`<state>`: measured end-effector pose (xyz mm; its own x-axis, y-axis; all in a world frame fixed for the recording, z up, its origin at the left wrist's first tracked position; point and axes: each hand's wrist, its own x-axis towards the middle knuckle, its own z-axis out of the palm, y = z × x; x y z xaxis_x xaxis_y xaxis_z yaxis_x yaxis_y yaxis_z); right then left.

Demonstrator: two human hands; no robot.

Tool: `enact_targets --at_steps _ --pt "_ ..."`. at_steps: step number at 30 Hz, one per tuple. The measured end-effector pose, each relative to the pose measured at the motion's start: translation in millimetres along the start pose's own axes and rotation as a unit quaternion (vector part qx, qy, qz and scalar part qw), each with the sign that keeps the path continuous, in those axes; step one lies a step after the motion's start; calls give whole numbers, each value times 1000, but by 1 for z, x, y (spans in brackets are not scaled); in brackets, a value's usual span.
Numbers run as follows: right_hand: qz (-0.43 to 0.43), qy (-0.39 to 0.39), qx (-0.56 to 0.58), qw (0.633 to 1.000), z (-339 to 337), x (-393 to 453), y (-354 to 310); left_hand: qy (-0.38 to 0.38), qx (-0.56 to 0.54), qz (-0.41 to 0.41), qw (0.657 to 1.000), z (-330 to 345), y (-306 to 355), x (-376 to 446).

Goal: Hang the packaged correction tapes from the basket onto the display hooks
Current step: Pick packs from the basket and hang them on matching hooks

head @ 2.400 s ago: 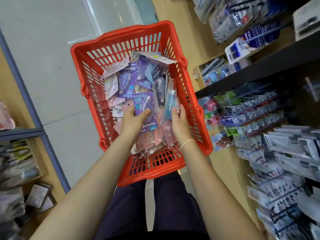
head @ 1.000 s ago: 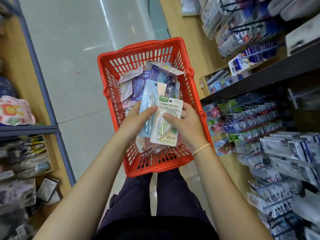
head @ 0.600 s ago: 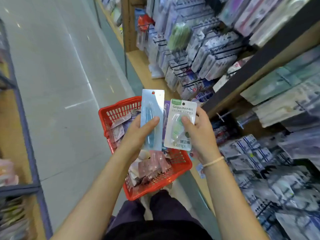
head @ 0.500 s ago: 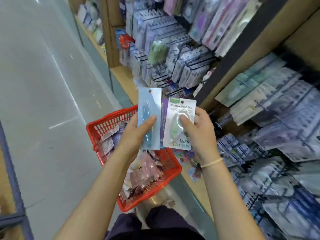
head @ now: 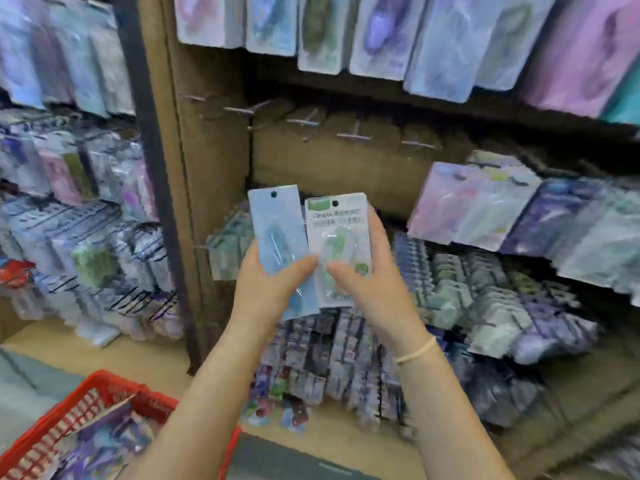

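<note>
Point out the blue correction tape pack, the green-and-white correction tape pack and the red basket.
blue correction tape pack [head: 277, 223], head view, upper card below the hang hole.
green-and-white correction tape pack [head: 337, 220], head view, printed card above the blister.
red basket [head: 52, 415], head view, left rim.

Both forearms extend forward and upward, converging at chest height. The left hand [head: 266, 285] grips a blue package [head: 277, 233], thumb across its front. The right hand [head: 374, 282] grips a white-green package [head: 337, 226] likewise. The right wrist carries a pale band [head: 415, 349].
</note>
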<state>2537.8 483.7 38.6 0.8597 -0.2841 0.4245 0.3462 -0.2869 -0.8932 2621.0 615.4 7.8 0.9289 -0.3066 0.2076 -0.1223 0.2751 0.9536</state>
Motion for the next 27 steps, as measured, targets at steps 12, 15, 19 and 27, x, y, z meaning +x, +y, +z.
enact_targets --at_steps 12,15,19,27 --pt "-19 324 -15 946 -286 -108 -27 -171 14 -1 985 287 -7 -64" --pt "-17 321 -17 947 -332 -123 -23 -169 6 -16 986 324 -19 -81" --pt "-8 275 -29 961 -355 -111 -7 -117 13 -16 993 339 -27 -89" --pt "-10 288 -4 958 -351 -68 9 -66 61 6 996 328 -18 -83"
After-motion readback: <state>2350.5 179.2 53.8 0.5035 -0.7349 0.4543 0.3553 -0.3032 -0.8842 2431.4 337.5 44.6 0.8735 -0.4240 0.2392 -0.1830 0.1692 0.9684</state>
